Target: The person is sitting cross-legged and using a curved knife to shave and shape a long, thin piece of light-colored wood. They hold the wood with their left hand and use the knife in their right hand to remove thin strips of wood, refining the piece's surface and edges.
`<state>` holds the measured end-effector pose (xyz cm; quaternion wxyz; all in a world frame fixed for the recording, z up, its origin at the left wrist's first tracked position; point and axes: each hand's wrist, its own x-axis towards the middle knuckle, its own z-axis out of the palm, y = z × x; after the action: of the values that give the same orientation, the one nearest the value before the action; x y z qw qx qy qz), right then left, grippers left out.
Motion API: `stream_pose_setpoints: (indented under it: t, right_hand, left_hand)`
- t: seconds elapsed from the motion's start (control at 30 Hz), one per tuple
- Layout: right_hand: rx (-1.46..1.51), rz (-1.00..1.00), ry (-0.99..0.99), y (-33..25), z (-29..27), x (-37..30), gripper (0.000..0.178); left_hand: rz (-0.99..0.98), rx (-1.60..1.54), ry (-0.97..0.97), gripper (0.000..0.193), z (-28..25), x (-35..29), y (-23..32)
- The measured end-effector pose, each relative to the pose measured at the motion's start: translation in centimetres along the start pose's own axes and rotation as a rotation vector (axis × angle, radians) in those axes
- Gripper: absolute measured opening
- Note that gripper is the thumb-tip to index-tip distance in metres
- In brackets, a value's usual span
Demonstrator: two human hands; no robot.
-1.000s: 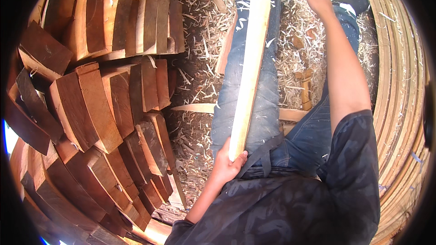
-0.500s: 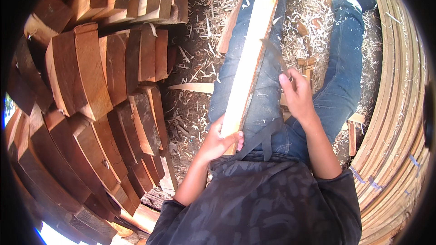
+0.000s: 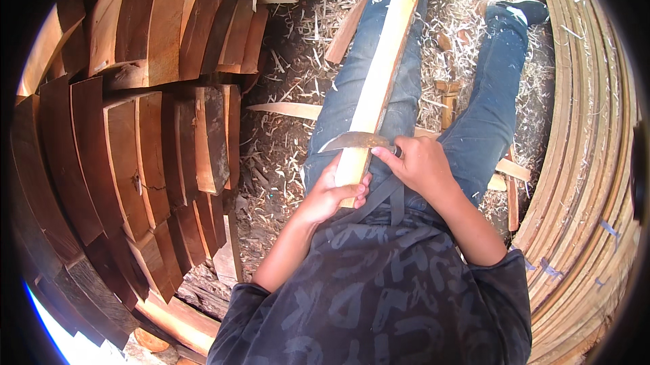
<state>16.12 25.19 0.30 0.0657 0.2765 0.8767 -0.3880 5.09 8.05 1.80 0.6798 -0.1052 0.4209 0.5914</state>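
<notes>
A long pale wooden strip (image 3: 387,70) lies lengthwise along my left leg, its far end near the foot. My left hand (image 3: 323,197) is closed around its near end, close to my waist. Just beyond those fingers, the curved blade of a knife (image 3: 357,140) crosses the strip's top face, its tip past the left edge. My right hand (image 3: 423,165) is closed on the knife at the strip's right side, with the thumb near the blade's base. Most of the handle is hidden in that hand.
Stacked brown wood blocks (image 3: 122,162) rise on the left. Long bundled strips (image 3: 569,162) curve along the right, with ties around them. Wood shavings (image 3: 298,47) cover the ground around my legs. A thin wooden piece (image 3: 284,109) sticks out left of my leg.
My right hand has come nearer my body and leftward with the knife. The blade, which pointed away along the strip's right side, now lies across it near my left hand.
</notes>
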Motion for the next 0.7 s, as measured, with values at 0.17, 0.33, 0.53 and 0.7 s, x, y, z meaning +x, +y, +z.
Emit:
stream_pose_setpoints:
  t: [0.17, 0.33, 0.53, 0.7]
  right_hand:
    - [-0.138, -0.051, 0.088, 1.4, 1.0, 0.5, 0.061]
    - [-0.233, -0.119, 0.132, 2.8, 0.8, 1.8, 0.063]
    - [-0.262, 0.066, 0.105, 4.5, 0.5, 4.7, 0.072]
    - [-0.265, 0.669, 0.437, 17.7, -7.1, 7.9, 0.077]
  left_hand:
    - [0.047, 0.044, -0.018, 0.061, -0.8, 0.7, -0.9]
    - [0.100, 0.129, -0.018, 0.058, -0.3, 1.0, -0.7]
    - [0.098, 0.109, -0.030, 0.058, -0.4, 1.4, -0.7]
    - [0.070, 0.031, -0.068, 0.057, -1.3, 0.6, -1.2]
